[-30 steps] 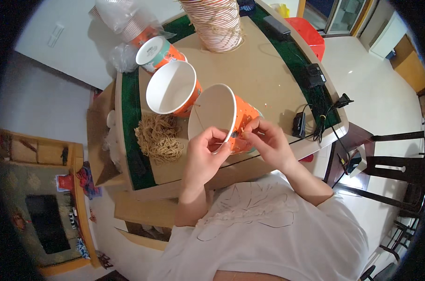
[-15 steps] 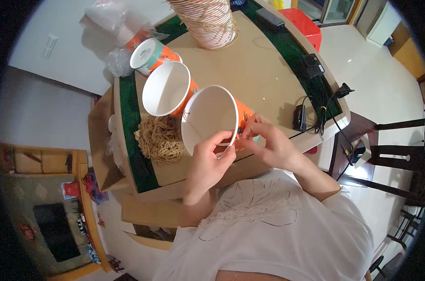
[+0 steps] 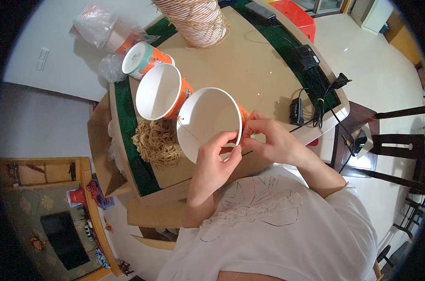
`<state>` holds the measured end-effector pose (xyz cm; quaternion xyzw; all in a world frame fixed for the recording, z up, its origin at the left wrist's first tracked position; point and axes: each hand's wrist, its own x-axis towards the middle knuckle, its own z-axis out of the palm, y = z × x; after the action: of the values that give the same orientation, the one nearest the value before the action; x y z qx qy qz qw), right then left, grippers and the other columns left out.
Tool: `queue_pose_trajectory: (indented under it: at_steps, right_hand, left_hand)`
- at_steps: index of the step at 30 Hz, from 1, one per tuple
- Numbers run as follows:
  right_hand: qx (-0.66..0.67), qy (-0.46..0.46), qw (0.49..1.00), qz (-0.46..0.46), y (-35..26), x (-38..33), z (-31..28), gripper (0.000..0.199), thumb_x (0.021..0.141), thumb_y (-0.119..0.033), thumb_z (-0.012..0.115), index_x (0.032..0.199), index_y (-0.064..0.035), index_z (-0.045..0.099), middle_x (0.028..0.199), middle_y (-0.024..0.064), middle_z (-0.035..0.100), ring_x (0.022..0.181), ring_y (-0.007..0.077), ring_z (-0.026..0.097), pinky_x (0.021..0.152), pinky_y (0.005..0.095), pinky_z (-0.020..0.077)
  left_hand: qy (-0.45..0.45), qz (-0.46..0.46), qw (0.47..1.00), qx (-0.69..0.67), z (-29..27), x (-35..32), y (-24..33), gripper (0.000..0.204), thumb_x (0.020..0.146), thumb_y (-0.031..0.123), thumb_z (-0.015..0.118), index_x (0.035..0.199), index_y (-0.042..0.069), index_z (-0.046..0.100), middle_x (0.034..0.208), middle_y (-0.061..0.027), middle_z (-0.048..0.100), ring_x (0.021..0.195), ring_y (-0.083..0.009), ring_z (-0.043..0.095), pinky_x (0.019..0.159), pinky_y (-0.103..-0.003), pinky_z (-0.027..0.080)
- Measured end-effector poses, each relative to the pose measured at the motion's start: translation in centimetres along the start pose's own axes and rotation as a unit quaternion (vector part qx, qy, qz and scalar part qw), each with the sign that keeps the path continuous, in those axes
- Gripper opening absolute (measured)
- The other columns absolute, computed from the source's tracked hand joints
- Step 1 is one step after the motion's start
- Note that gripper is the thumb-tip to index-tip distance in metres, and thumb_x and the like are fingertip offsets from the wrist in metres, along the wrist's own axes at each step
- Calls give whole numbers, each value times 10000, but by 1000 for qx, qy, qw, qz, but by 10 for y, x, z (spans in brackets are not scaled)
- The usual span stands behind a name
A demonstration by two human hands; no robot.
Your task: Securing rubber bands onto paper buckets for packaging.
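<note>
A large white-lined paper bucket (image 3: 204, 119) with an orange outside is tilted at the table's near edge, its mouth facing me. My left hand (image 3: 213, 164) pinches its near rim, thumb and fingers closed on the wall. At the bucket's right outer side, the fingertips of my right hand (image 3: 271, 140) are pinched together; what they hold is too small to make out. A thin string crosses the bucket's rim on the left and hangs inside. Beside it lies a loose heap of tan twine (image 3: 157, 144). A second open paper bucket (image 3: 157, 91) rests just behind.
Farther left, another orange paper bucket (image 3: 149, 57) shows its base, near plastic-wrapped stacked buckets (image 3: 113, 30). A tall stack wound with twine (image 3: 198, 23) stands at the back. Black adapters and cables (image 3: 319, 107) lie along the table's right edge. A red stool (image 3: 299, 18) stands beyond.
The view has shifted slightly, so the table things sit a little farther left. Both hands keep almost the same pose at the bucket, with the right fingers moving slightly.
</note>
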<state>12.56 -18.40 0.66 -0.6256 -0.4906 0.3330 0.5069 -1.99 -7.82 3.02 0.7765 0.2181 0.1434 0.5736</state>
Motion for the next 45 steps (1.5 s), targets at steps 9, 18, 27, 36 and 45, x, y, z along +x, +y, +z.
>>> queue_pose_trajectory:
  at_steps: [9,18,27,36,45]
  right_hand:
    - [41,21,999,14,4,-6,-2,59,792,-21,583,839,10,602,792,75,550,799,147,527,740,268,430]
    - [110,-30,982,150,4,-19,-6,90,867,-67,572,872,22,560,762,18,599,705,64,552,625,204,440]
    - [-252,-47,966,-47,-45,-14,5,131,805,-143,626,888,-45,599,756,128,627,646,309,604,555,368,474]
    - [-193,22,980,42,-33,5,-18,114,815,-49,640,910,3,604,680,15,570,543,44,458,497,207,373]
    - [-38,73,993,81,-6,2,-15,51,828,-32,620,865,-9,594,747,12,587,625,47,510,536,190,389]
  left_hand:
    - [-9,34,998,44,2,5,-8,173,855,-19,548,1020,-23,598,883,-103,631,732,-148,602,669,-258,498]
    - [42,51,996,60,13,14,-8,63,841,2,563,861,-10,504,713,-109,586,605,-185,599,550,-294,473]
    - [-5,47,991,-128,20,31,-44,27,905,39,477,916,15,479,718,-58,574,562,-130,541,521,-265,447]
    - [-94,-155,954,-237,13,35,-37,131,939,147,450,989,27,470,757,-39,564,628,-82,490,488,-253,407]
    - [-41,92,986,132,5,23,-17,311,812,276,663,634,29,596,676,-90,442,592,-245,520,555,-356,419]
